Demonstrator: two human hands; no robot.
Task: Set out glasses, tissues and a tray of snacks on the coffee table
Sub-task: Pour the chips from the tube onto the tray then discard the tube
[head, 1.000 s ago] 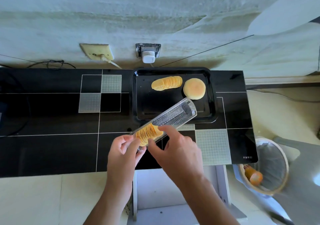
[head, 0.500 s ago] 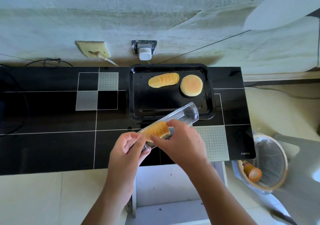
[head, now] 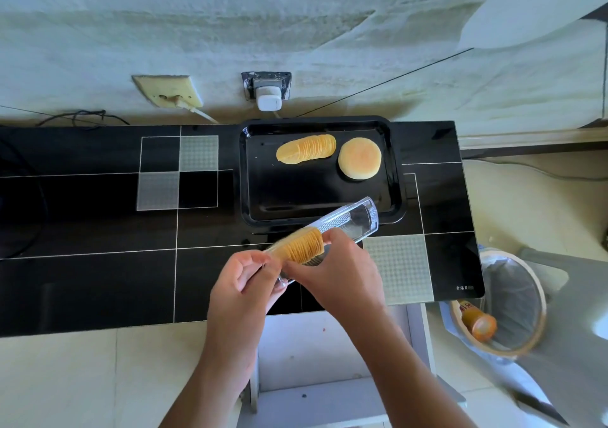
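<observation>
left hand grips the near end of the clear plastic sleeve, fingers curled round it. right hand reaches over the sleeve from the near side, its fingers pinched on the stack of crackers that sits in the sleeve's near half; far half of the sleeve looks empty. sleeve is held tilted over the black worktop, its open far end just over the near rim of the black tray

tray sits at the back of the worktop near the wall. on it: a fanned row of crackers and, just beside it to the right, a round bun. no glasses or tissues in view

judgement: step in hand is getting the remaining crackers out of the sleeve and onto the tray; snack part partly done

risks from here:
- thin crackers under a tight pinch may crack or crumble
- stack is loose; lifted from one side it could splay and drop pieces on the worktop short of the tray
- sleeve is light and flexible; if the left hand's hold slackens, it may twist and tip crackers out the side
- sleeve end near the tray rim could knock it when swung

bin at the right holds an orange-capped item
</observation>
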